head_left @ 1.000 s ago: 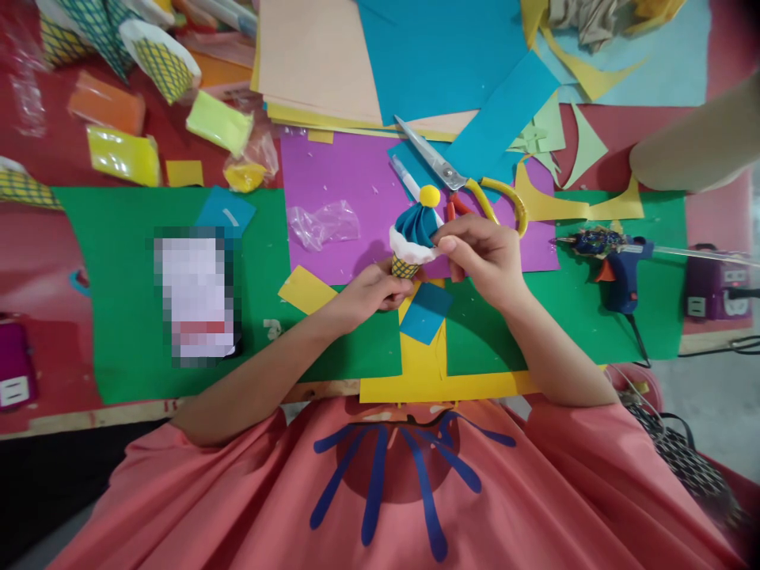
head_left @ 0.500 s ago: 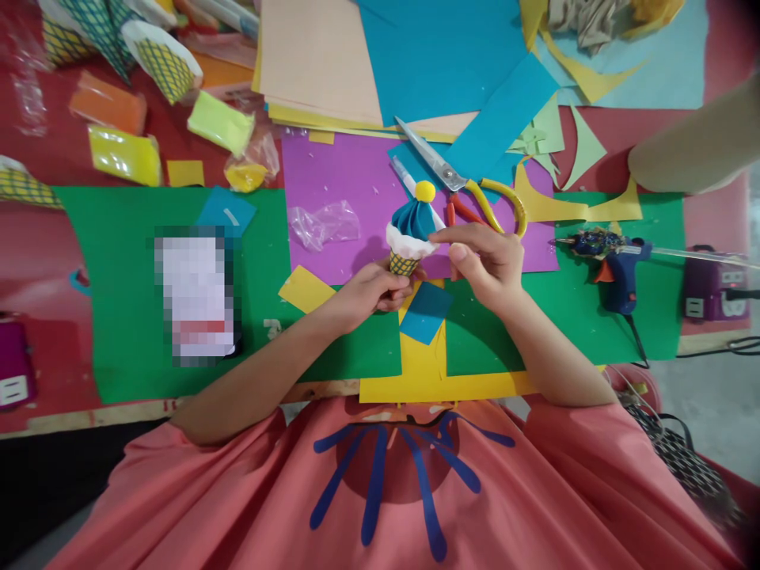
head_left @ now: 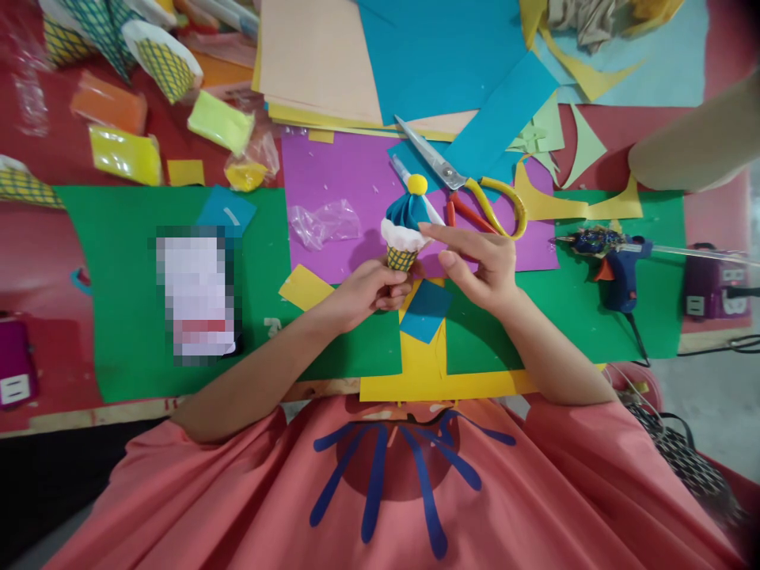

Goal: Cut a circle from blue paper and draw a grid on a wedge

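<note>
A toy ice-cream cone point(head_left: 402, 252) stands upright in the fingers of my left hand point(head_left: 375, 290), which are closed round its yellow-and-blue checked lower part. Above that are a ruffled white rim, a blue swirl and a yellow ball on top. My right hand point(head_left: 484, 265) is at the cone's right side, its index fingertip at the edge between swirl and rim. The thumb is apart from the index finger, with nothing between them. Behind the cone lie scissors point(head_left: 448, 174) with yellow handles, and a red-handled tool point(head_left: 469, 212) partly under them.
A blue glue gun point(head_left: 623, 269) with a glue stick lies at the right, near a beige cylinder point(head_left: 689, 150). A blurred-out phone point(head_left: 195, 297) rests on the green sheet point(head_left: 124, 317). Wrapped clay packs point(head_left: 124, 154) and several checked cones point(head_left: 163, 63) are at the upper left.
My left hand has shifted the cone slightly left, tilting it a little that way. My right hand has moved left along with it, its index finger still at the rim.
</note>
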The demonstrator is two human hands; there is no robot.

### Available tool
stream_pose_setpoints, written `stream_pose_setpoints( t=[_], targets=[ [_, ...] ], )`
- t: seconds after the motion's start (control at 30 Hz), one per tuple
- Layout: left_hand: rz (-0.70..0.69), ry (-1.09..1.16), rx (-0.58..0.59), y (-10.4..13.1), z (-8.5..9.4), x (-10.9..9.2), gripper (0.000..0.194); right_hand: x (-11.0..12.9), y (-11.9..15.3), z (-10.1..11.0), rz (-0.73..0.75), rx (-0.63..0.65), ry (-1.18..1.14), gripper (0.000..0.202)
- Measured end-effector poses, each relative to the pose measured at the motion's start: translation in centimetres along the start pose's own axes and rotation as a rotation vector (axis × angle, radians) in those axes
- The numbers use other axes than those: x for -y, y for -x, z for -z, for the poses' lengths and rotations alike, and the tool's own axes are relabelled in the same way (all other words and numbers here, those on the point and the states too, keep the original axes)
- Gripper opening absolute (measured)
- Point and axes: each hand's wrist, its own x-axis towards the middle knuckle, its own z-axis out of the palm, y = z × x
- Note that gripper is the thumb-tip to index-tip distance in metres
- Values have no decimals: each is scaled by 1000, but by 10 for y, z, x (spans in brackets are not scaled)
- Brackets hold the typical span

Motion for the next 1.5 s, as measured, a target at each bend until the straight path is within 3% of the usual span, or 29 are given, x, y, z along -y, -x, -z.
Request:
stream_pose_setpoints(
  t=[0.2,0.33,0.57,0.8,1.0,1.13,1.33,1.5],
  targets=[
    [2,33,-11,1,0,-1,14,-1,1,-3,-118,25,-57,38],
    [-1,4,10,2,-1,-1,15,0,2,-6,-202,-46,-101,37],
    [15,57,47,2,-1,-1,19,-1,5,-5,-59,-15,71,37],
    [28,33,65,2,0,1,20,-1,7,-8,-12,21,61,41],
    [9,26,64,1,1,2,22,-2,7,-11,-100,-5,-241,45],
    [-2,34,55,2,0,0,21,-2,7,-10,-95,-79,-202,39],
    [6,39,74,2,0,2,23,4,4,-8,-46,-32,-178,31],
    [-14,57,82,1,2,4,20,2,7,-9,-144,-11,-224,36]
  ],
)
